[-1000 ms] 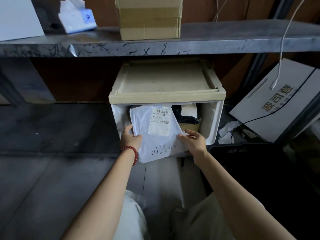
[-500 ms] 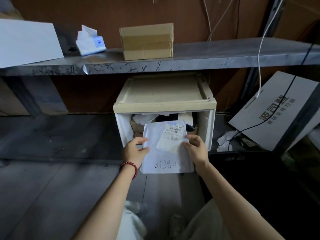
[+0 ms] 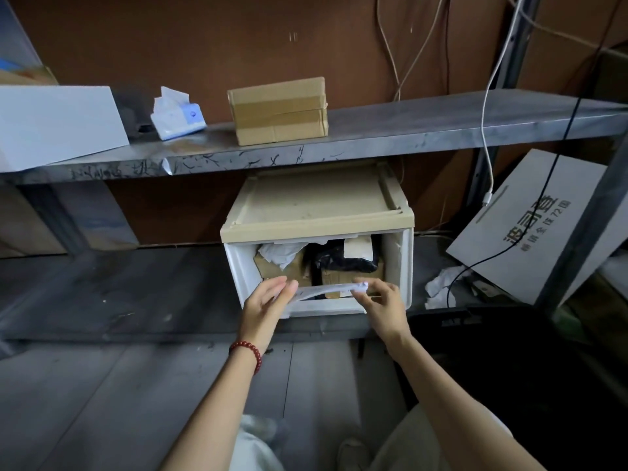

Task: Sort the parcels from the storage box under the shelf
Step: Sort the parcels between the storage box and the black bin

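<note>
Both hands hold a flat white parcel [image 3: 328, 289] edge-on at the storage box's [image 3: 404, 266] open front, under the shelf [image 3: 424, 144]: left hand [image 3: 266, 302] and right hand [image 3: 382, 302] fingers pinch its ends, probably to keep it level for sorting

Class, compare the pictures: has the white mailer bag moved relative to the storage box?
Yes. The white mailer bag has tipped flat, edge-on, across the storage box opening, no longer hanging below its front rim.

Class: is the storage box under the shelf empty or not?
Not empty: the storage box shows a black parcel and brown cartons inside.
</note>
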`<action>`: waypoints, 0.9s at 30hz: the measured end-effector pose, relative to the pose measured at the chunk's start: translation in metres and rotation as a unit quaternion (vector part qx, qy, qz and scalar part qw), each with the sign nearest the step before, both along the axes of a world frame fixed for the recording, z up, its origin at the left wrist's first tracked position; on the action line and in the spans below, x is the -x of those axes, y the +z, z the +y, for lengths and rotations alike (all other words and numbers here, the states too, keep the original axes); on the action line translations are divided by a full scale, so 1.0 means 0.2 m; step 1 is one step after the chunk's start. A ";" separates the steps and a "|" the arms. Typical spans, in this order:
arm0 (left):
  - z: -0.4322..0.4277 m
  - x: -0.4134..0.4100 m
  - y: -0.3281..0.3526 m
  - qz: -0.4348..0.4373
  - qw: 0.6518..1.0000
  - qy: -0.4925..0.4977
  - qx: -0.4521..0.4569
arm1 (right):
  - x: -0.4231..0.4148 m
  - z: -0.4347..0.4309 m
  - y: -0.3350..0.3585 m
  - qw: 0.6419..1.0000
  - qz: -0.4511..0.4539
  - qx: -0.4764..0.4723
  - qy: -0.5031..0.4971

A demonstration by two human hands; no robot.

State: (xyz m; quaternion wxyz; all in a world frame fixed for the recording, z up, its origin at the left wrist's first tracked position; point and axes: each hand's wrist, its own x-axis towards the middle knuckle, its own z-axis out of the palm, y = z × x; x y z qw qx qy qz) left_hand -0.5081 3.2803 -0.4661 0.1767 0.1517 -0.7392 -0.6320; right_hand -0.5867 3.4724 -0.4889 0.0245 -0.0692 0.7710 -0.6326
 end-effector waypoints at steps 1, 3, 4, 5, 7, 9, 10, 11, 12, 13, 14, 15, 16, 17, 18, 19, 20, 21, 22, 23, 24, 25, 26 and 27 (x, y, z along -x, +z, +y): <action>0.00 0.00 0.00 0.001 1.000 -0.001 -0.010 | 0.01 0.00 0.00 1.000 0.004 0.005 -0.012; 0.01 0.01 0.01 -0.003 1.000 -0.006 -0.016 | 0.02 -0.01 -0.01 1.000 0.004 0.020 -0.024; 0.01 0.01 0.01 -0.008 1.000 -0.008 -0.014 | 0.03 0.00 -0.02 0.999 0.003 0.024 -0.028; 0.02 0.01 0.01 -0.013 1.000 -0.008 -0.009 | 0.03 0.00 -0.02 0.999 0.003 0.028 -0.031; 0.03 0.01 0.02 -0.018 1.000 -0.001 0.000 | 0.03 -0.01 -0.02 0.999 -0.004 0.027 -0.036; 0.05 0.02 0.02 -0.020 1.000 0.010 -0.001 | 0.03 -0.01 -0.02 0.999 -0.010 0.030 -0.036; 0.05 0.03 0.02 -0.022 1.000 0.012 0.000 | 0.03 -0.01 -0.02 0.999 -0.016 0.034 -0.039; 0.06 0.03 0.01 -0.023 1.000 0.010 0.008 | 0.03 -0.01 -0.02 0.998 -0.024 0.041 -0.044; 0.07 0.03 0.01 -0.021 1.000 0.007 0.021 | 0.03 -0.01 -0.02 0.997 -0.033 0.053 -0.050; 0.08 0.04 0.00 -0.016 0.999 0.003 0.034 | 0.03 -0.01 -0.02 0.995 -0.043 0.067 -0.057; 0.09 0.04 0.00 -0.012 0.999 0.001 0.046 | 0.03 0.00 -0.02 0.994 -0.051 0.077 -0.061; 0.10 0.05 -0.01 -0.011 0.998 -0.001 0.058 | 0.03 0.00 -0.02 0.993 -0.055 0.082 -0.060; 0.11 0.05 -0.01 -0.008 0.998 -0.005 0.067 | 0.03 0.00 -0.02 0.993 -0.056 0.085 -0.057; 0.12 0.06 -0.02 -0.001 0.997 -0.013 0.070 | 0.03 0.00 -0.02 0.993 -0.057 0.088 -0.053; 0.12 0.06 -0.02 0.009 0.997 -0.022 0.073 | 0.02 0.00 -0.02 0.993 -0.058 0.091 -0.049; 0.13 0.07 -0.03 0.016 0.996 -0.029 0.080 | 0.02 0.00 -0.02 0.993 -0.060 0.093 -0.047; 0.13 0.08 -0.04 0.019 0.995 -0.034 0.094 | 0.02 -0.01 -0.02 0.993 -0.062 0.093 -0.047; 0.13 0.08 -0.05 0.014 0.992 -0.040 0.115 | 0.02 -0.01 -0.02 0.993 -0.063 0.089 -0.049; 0.13 0.09 -0.05 0.005 0.989 -0.047 0.140 | 0.02 -0.01 -0.02 0.993 -0.065 0.084 -0.050; 0.13 0.09 -0.06 -0.007 0.985 -0.052 0.164 | 0.02 0.00 -0.01 0.994 -0.066 0.075 -0.047; 0.13 0.10 -0.06 -0.015 0.982 -0.057 0.180 | 0.02 0.01 -0.01 0.996 -0.067 0.054 -0.039; 0.13 0.11 -0.07 -0.020 0.980 -0.062 0.188 | 0.03 0.03 0.00 0.997 -0.063 0.026 -0.028; 0.14 0.12 -0.07 -0.021 0.979 -0.068 0.192 | 0.04 0.06 0.01 0.998 -0.056 0.001 -0.014; 0.16 0.13 -0.07 -0.021 0.977 -0.076 0.196 | 0.04 0.10 0.01 0.999 -0.050 -0.008 -0.003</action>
